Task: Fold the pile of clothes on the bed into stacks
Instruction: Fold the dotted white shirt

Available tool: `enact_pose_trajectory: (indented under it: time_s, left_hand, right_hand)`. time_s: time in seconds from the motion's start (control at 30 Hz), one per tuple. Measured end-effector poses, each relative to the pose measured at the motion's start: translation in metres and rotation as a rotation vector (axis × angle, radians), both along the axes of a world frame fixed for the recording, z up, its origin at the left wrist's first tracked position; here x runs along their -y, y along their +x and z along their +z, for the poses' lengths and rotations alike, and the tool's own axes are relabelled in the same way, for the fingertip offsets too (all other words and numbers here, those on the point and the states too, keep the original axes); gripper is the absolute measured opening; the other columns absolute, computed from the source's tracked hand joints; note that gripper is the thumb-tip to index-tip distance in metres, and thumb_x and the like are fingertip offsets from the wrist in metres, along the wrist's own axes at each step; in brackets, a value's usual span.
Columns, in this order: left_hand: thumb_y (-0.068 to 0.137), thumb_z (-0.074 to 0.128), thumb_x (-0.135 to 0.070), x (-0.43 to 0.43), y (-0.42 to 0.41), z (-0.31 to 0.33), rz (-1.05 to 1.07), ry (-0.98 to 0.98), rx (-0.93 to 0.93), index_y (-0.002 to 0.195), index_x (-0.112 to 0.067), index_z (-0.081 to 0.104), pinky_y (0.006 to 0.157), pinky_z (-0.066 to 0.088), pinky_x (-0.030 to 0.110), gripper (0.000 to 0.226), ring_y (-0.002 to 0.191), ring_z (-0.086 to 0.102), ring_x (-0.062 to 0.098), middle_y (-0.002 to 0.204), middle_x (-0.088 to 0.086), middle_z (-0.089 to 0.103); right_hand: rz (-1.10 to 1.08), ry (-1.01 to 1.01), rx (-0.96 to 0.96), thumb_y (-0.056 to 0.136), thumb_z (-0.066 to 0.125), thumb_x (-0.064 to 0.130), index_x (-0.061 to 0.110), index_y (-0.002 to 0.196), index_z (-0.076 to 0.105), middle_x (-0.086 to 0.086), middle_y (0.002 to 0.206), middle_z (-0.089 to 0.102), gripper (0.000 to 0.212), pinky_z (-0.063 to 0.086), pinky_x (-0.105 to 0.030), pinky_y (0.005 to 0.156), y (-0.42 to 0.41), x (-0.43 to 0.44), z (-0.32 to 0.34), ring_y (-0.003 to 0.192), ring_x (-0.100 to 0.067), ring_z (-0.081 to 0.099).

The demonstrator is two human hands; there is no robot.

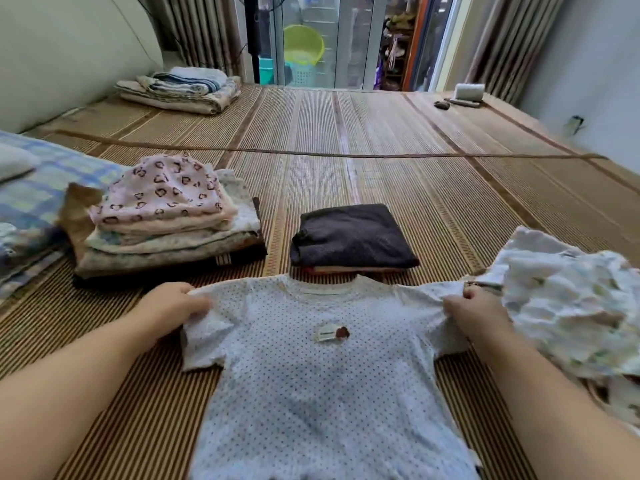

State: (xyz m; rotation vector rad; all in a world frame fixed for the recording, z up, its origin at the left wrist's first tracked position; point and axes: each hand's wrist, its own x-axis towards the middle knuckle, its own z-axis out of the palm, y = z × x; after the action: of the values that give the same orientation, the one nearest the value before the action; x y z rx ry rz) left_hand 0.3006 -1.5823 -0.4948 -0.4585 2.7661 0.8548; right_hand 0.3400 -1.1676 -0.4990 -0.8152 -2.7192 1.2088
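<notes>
Both hands, left hand [173, 303] and right hand [474, 311], pinch the shoulders of the white polka-dot cotton t-shirt [322, 375]; soft, floppy stuff, best held there.

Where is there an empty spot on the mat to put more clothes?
The biggest bare patch of mat lies past the dark stack, up to the folded blankets. A smaller one sits between the dark stack and the loose pile. It is crowded by the tall stack and where the left hand and right hand hold the shirt.
</notes>
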Motion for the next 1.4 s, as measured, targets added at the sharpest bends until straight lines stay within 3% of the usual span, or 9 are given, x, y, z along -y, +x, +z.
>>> enact_pose_trajectory:
  time_s: [0.13, 0.3, 0.4, 0.5, 0.67, 0.83, 1.03, 1.23, 1.4]
  left_hand:
    - [0.09, 0.062, -0.028, -0.025, 0.019, 0.014, -0.059, 0.169, -0.086, 0.094, -0.017, 0.063, 0.066, 0.051, 0.037, 0.012, 0.074, 0.065, 0.024, 0.085, 0.008, 0.068]
    - [0.092, 0.055, -0.03, -0.07, 0.029, 0.038, -0.267, 0.858, 0.298, 0.117, -0.029, 0.054, 0.057, 0.055, 0.025, 0.025, 0.072, 0.068, 0.022, 0.111, 0.011, 0.068]
    - [0.093, 0.058, -0.033, -0.07, 0.009, 0.012, -0.147, 0.486, 0.061, 0.124, -0.017, 0.058, 0.063, 0.048, 0.026, 0.035, 0.08, 0.063, 0.017, 0.115, 0.006, 0.066]
    - [0.088, 0.059, -0.054, -0.065, -0.009, -0.017, 0.0, -0.024, -0.007, 0.122, -0.01, 0.055, 0.07, 0.043, 0.03, 0.056, 0.085, 0.055, 0.016, 0.111, 0.005, 0.062]
    - [0.087, 0.064, -0.046, -0.09, -0.025, -0.026, -0.216, -0.074, 0.041, 0.081, -0.017, 0.059, 0.053, 0.039, 0.024, 0.03, 0.062, 0.051, 0.011, 0.076, -0.002, 0.06]
    - [0.089, 0.066, -0.022, -0.091, -0.034, -0.008, 0.011, 0.488, -0.12, 0.105, -0.013, 0.055, 0.07, 0.046, 0.031, 0.021, 0.083, 0.056, 0.016, 0.096, 0.003, 0.059]
    - [0.075, 0.069, -0.011, -0.063, -0.004, 0.054, -0.105, 1.01, -0.19, 0.121, -0.018, 0.054, 0.091, 0.053, 0.041, 0.048, 0.104, 0.063, 0.025, 0.114, 0.008, 0.063]
    - [0.082, 0.072, -0.014, -0.04, 0.089, 0.056, -0.52, 0.364, -0.219, 0.09, -0.026, 0.066, 0.071, 0.054, 0.026, 0.016, 0.074, 0.063, 0.001, 0.084, -0.006, 0.068]
    - [0.084, 0.062, -0.016, -0.04, 0.146, 0.028, -0.785, -0.044, 0.172, 0.107, -0.045, 0.062, 0.098, 0.045, 0.02, 0.037, 0.112, 0.054, -0.006, 0.121, -0.028, 0.055]
  right_hand:
    - [0.089, 0.067, -0.064, 0.089, 0.061, 0.023, 0.011, 0.08, 0.052, -0.009, 0.078, 0.058, 0.018, 0.044, -0.036, 0.056, 0.021, 0.026, 0.018, 0.068, -0.022, 0.054]
    - [0.34, -0.527, 0.128, 0.09, 0.058, 0.005, 0.003, 0.096, 0.058, -0.019, 0.099, 0.064, 0.007, 0.058, -0.029, 0.067, 0.018, 0.05, 0.039, 0.087, -0.03, 0.068]
    - [0.115, -0.215, 0.04, 0.09, 0.059, 0.008, 0.009, 0.102, 0.058, -0.013, 0.097, 0.064, 0.012, 0.059, -0.04, 0.077, -0.002, 0.038, 0.016, 0.083, -0.026, 0.067]
    - [0.198, 0.023, 0.193, 0.087, 0.066, 0.029, 0.014, 0.128, 0.049, -0.003, 0.089, 0.063, 0.047, 0.049, -0.024, 0.055, -0.015, 0.041, -0.008, 0.063, -0.014, 0.056]
    - [0.342, 0.139, 0.26, 0.083, 0.068, 0.039, 0.01, 0.093, 0.062, -0.001, 0.079, 0.062, 0.031, 0.042, -0.022, 0.055, -0.041, 0.053, -0.016, 0.064, -0.012, 0.053]
    - [0.302, -0.285, -0.045, 0.084, 0.067, 0.02, 0.012, 0.095, 0.06, -0.008, 0.094, 0.065, 0.015, 0.055, -0.04, 0.076, -0.047, 0.049, 0.014, 0.086, -0.023, 0.063]
    - [0.427, -0.255, -0.368, 0.085, 0.066, 0.008, 0.017, 0.087, 0.065, -0.001, 0.081, 0.065, 0.01, 0.049, -0.02, 0.059, -0.018, 0.043, 0.067, 0.072, -0.013, 0.059]
    - [0.591, 0.197, -0.258, 0.082, 0.068, 0.009, 0.025, 0.078, 0.063, 0.005, 0.072, 0.065, 0.017, 0.052, -0.026, 0.059, 0.07, 0.026, 0.055, 0.063, -0.012, 0.06]
    - [0.753, 0.389, 0.274, 0.089, 0.059, 0.015, 0.045, 0.102, 0.06, 0.024, 0.094, 0.054, 0.032, 0.045, -0.015, 0.074, 0.129, 0.038, 0.035, 0.083, 0.001, 0.055]
